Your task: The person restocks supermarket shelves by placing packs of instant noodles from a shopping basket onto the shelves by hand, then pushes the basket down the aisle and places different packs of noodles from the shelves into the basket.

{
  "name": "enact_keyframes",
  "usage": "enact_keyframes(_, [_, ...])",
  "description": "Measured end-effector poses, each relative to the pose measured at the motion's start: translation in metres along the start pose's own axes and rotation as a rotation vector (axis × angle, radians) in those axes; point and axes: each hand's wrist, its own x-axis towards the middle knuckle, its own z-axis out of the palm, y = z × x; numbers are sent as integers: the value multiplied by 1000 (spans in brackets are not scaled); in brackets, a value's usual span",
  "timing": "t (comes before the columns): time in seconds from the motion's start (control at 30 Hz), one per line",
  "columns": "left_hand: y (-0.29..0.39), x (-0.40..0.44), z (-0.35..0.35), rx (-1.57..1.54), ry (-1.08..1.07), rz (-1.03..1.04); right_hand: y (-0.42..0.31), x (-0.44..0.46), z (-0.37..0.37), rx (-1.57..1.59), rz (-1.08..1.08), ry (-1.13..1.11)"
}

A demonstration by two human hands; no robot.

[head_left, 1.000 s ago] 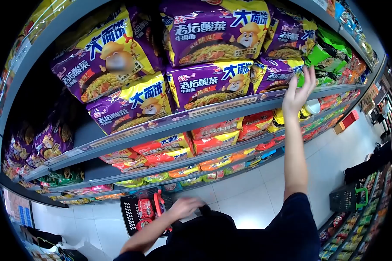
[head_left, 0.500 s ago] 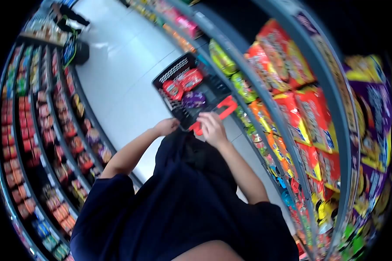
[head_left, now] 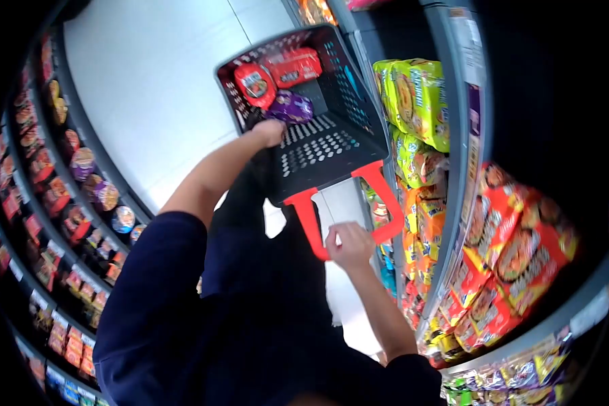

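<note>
A dark grey shopping basket with perforated walls stands ahead of me. My right hand is closed around its red handle, which is pulled out towards me. At the basket's left rim is my left hand, its fingers curled; what they grip, if anything, is hidden. Inside, at the far end, lie a round red package, a longer red package and a purple package. The left hand is just beside the purple one.
Shelves of cup noodles curve along the left. Close on the right, shelves hold green noodle packs and red noodle packs, with a shelf edge jutting near the basket. Pale floor tiles run between them.
The basket now appears larger and nearer, as my view tilts down. My left hand has moved forward to the basket's left rim. My right hand has shifted along the red handle towards me.
</note>
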Motion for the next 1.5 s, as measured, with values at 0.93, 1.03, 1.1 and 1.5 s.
enact_keyframes(0.93, [-1,28,-143,-296,733,59,-6,133,19,133,-61,221])
enact_keyframes(1.03, [79,-78,-221,-585,681,54,-3,134,22,44,-7,174])
enact_keyframes(1.1, [106,-129,-247,-787,670,66,7,128,34,91,85,168])
enact_keyframes(1.5, [235,-345,-467,-840,550,351,31,140,79,-157,-153,-799])
